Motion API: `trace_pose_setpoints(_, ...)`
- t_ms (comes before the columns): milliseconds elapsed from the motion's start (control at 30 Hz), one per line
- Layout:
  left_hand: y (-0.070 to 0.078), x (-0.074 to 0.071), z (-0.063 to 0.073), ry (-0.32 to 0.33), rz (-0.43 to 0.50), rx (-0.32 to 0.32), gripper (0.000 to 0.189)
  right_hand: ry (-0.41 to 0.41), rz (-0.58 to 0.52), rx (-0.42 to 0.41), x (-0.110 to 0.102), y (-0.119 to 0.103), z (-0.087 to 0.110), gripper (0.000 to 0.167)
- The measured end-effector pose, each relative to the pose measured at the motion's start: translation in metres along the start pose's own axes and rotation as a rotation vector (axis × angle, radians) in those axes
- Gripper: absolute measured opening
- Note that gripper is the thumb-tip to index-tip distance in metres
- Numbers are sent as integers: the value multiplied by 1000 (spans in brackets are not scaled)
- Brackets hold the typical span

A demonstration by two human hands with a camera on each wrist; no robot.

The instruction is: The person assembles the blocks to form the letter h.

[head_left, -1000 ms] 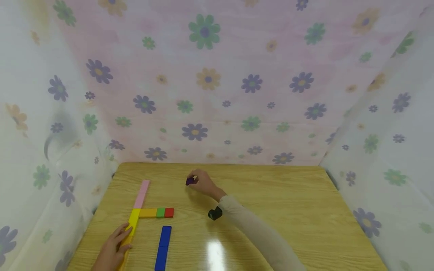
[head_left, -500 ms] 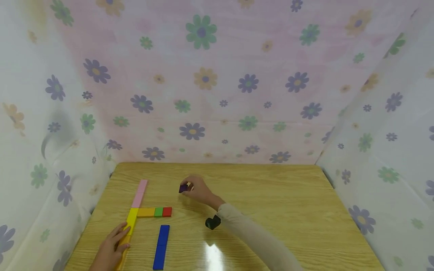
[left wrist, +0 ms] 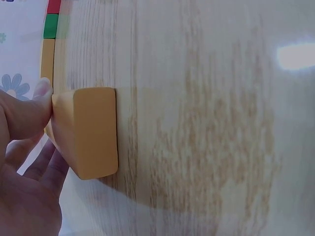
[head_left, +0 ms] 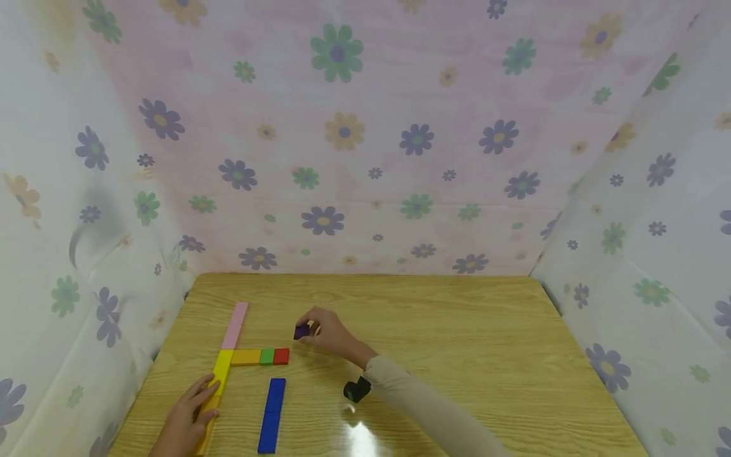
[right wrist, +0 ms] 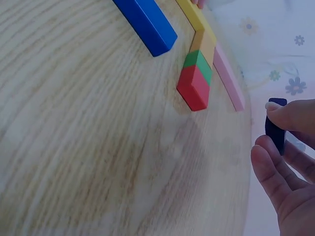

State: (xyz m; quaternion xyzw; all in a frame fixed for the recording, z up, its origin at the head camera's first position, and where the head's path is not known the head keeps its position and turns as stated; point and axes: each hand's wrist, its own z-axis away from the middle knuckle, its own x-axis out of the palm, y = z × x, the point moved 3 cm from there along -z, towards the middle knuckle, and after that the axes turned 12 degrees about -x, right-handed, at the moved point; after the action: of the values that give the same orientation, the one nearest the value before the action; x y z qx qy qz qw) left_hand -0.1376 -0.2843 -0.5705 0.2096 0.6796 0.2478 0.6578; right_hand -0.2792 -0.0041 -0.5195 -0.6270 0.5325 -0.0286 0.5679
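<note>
My right hand (head_left: 334,333) pinches a small dark purple block (head_left: 301,332) between thumb and fingers. The right wrist view shows this block (right wrist: 276,130) held above the table, past the red block (right wrist: 193,91). At the lower left, my left hand (head_left: 184,420) grips a long orange block (left wrist: 96,133), thumb on one side and fingers on the other, with fingertips reaching the yellow block (head_left: 225,363). Pink blocks (head_left: 235,327) continue that line away from me. From the yellow block a row branches right: orange (head_left: 246,358), green (head_left: 267,357), then red.
Two blue blocks (head_left: 272,416) lie end to end right of the left hand. A black device (head_left: 356,390) sits at the right wrist. Flower-patterned cloth (head_left: 365,158) walls the wooden table (head_left: 457,343) at the back and both sides.
My right hand has brought the purple block left and nearer to me, closer to the red block. The left hand stays on the orange block; the head view shifts slightly.
</note>
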Motion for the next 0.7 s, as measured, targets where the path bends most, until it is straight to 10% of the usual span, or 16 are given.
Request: trace_pose_setpoints(700,1,0,-1,-44,24,-39,49,-45,43,-60,41,-14,12,26)
